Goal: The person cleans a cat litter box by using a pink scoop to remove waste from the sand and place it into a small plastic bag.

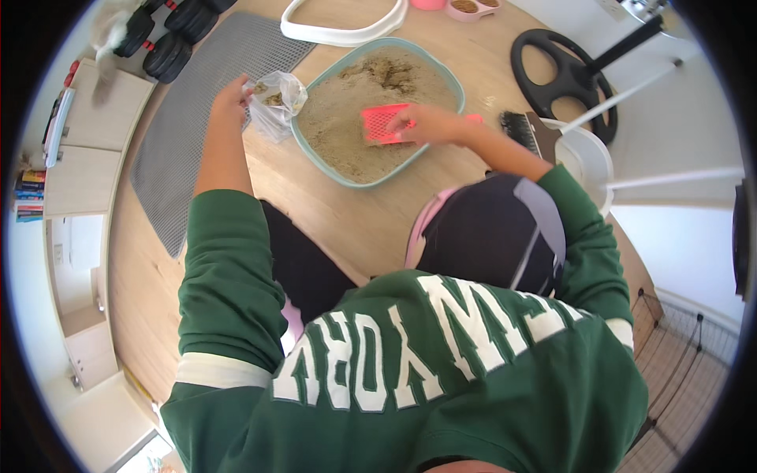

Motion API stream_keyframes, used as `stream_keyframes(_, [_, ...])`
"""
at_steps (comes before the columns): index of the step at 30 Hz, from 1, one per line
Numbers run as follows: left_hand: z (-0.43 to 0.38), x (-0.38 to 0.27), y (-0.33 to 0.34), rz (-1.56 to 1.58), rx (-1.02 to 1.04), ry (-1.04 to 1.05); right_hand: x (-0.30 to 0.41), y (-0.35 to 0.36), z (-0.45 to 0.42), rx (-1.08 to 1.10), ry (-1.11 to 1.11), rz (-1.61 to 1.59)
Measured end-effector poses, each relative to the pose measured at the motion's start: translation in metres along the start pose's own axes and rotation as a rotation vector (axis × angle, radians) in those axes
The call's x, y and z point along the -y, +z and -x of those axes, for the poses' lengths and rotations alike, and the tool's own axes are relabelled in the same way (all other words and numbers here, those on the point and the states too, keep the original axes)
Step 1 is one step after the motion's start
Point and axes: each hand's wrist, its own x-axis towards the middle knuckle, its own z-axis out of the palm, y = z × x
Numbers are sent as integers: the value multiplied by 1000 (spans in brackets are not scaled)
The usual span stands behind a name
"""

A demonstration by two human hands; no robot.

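A teal-rimmed litter box (pixel 378 185) full of sandy litter (pixel 343 130) is on the floor before me, with dark, damp clumps (pixel 390 74) near its far side. My right hand (pixel 429 125) is over a pink slotted litter scoop (pixel 375 121), fingers bent above its basket. The end of the scoop's handle shows past my wrist, and whether my fingers grip the scoop is hidden. At the box's left edge, my left hand (pixel 232 99) pinches the rim of a clear plastic bag (pixel 284 109) with some brownish clumps inside.
A white frame-like ring (pixel 343 36) and pink bowls (pixel 467 9) are beyond the box. A grey textured mat (pixel 195 124) extends leftward, near dumbbells (pixel 168 56). To the right are a broom (pixel 520 130), a white bin (pixel 600 159) and a black stand base (pixel 529 41).
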Motion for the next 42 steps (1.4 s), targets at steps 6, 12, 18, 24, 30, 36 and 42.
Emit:
stream_keyframes(6, [23,34,0,263,87,-4,41,-1,21,-136,53,354])
stream_keyframes(12, [28,114,-25,523,319,109,19,4,88,-277,255,174])
stream_keyframes(18, [26,172,-47,1112,386,4,18,47,151,-204,326,131])
stream_keyframes(24, [36,165,-35,1070,370,78,71,19,158,-192,322,105])
stream_keyframes(30, [36,159,-40,1024,354,58,97,-39,135,-243,105,519])
stream_keyframes(36, [35,140,-68,893,317,135,131,-43,44,-395,-57,713])
stream_keyframes(42, [32,115,-83,754,223,147,117,5,-112,-239,-266,674])
